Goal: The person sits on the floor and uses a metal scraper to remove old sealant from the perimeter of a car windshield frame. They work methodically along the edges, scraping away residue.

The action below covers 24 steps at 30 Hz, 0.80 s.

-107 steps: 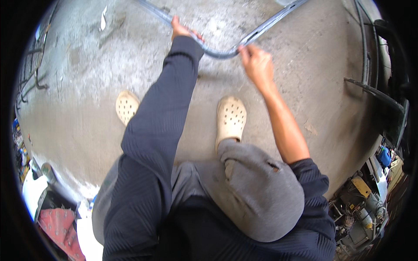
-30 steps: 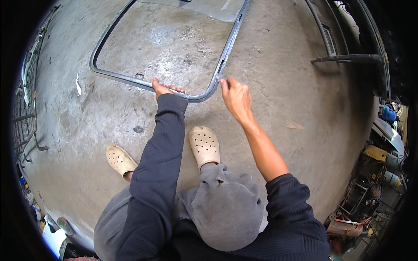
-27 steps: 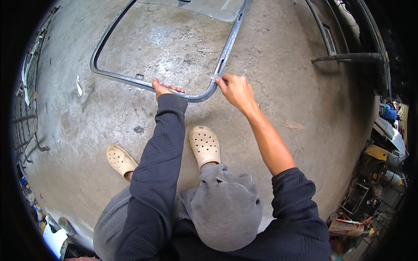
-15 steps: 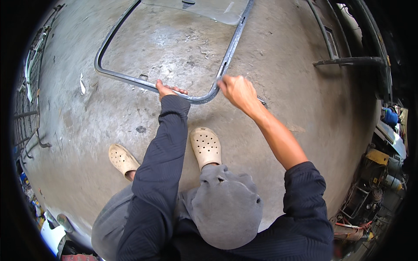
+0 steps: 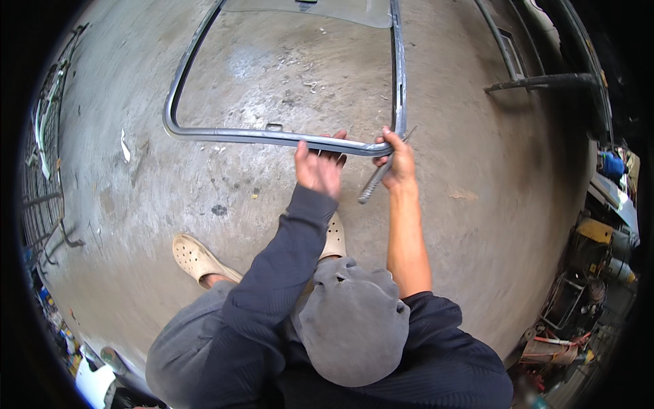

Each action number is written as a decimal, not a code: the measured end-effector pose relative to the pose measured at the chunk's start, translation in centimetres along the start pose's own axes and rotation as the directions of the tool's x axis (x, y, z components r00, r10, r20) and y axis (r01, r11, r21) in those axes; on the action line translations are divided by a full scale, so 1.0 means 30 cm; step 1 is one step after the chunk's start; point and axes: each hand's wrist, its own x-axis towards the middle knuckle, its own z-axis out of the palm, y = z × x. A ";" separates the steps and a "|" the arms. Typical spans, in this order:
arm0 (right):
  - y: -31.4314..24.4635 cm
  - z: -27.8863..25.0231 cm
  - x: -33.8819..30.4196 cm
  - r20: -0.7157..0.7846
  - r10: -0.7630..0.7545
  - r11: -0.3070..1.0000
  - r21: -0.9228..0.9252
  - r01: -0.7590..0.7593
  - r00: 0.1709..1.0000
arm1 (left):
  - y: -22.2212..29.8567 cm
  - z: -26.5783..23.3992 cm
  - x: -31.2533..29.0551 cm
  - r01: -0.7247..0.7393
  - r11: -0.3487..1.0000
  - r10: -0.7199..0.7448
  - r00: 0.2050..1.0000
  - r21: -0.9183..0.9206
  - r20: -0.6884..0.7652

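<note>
A rounded-corner window frame (image 5: 235, 135) of dark and silvery metal stretches in front of me, with a sheet of glass (image 5: 327, 9) across its far part. My left hand (image 5: 320, 172) grips its near bar close to the right corner; the thumb is on the near side and some fingertips show beyond the bar. At that corner, my right hand (image 5: 400, 162) is closed round a slim grey tool with a ribbed handle (image 5: 371, 185) and a thin tip, while also touching the frame. The tool's exact kind is unclear.
A dark metal rack (image 5: 538, 82) stands on the right, above a pile of mixed parts (image 5: 565, 307). Along the left lies a metal grille (image 5: 42, 180). A white scrap (image 5: 125, 146) rests on the concrete floor (image 5: 150, 211). My beige clogs (image 5: 195, 255) are below.
The frame has turned, its near bar now lying more level, and shifted right. My left hand has slid rightward; my right hand has moved onto the corner, and the tool now shows plainly.
</note>
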 end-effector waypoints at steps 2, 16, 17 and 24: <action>-0.093 -0.057 0.021 0.030 0.006 0.996 -0.085 -0.004 1.000 | 0.065 -0.001 0.003 0.153 0.961 -0.195 0.966 -0.230 -0.171; -0.115 -0.230 -0.047 -0.276 0.144 0.808 -0.522 -0.274 0.950 | 0.332 0.023 0.154 -0.178 0.974 0.097 0.884 -0.137 -0.458; -0.113 -0.242 -0.052 -0.261 0.115 0.824 -0.514 -0.239 0.959 | 0.332 0.012 0.160 -0.178 0.973 0.092 0.885 -0.148 -0.456; -0.110 -0.206 -0.047 -0.234 -0.234 0.448 -0.887 -0.109 0.944 | 0.269 0.006 0.164 -0.174 0.972 0.075 0.872 -0.161 -0.484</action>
